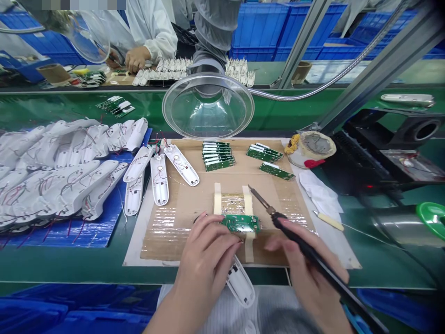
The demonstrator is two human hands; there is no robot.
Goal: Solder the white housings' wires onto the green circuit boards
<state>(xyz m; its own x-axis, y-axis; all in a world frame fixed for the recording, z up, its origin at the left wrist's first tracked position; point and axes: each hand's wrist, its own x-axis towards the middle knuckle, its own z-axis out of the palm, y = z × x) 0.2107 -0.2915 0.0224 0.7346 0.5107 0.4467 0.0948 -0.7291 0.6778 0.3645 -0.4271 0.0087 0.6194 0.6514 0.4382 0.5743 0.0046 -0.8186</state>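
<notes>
My right hand (309, 260) is closed around a soldering iron (295, 234), its tip pointing up and left, just above and apart from a green circuit board (240, 223). With its fingers pressed together, my left hand (208, 255) grips the left end of that board. A white plastic housing (241, 283) hangs below the left hand, over the table's front edge; how it is attached is hidden. Behind the board, a taped-down fixture (232, 204) lies on the cardboard (187, 204).
Stacked circuit boards (218, 155) and more boards (264, 152) lie behind. White housings (160, 178) with wires stand left, beside a large pile (62, 185). A fume extractor hood (208, 106) hangs overhead. Right are a soldering sponge dish (318, 146) and solder reel (431, 220). A co-worker's hand (137, 59) is opposite.
</notes>
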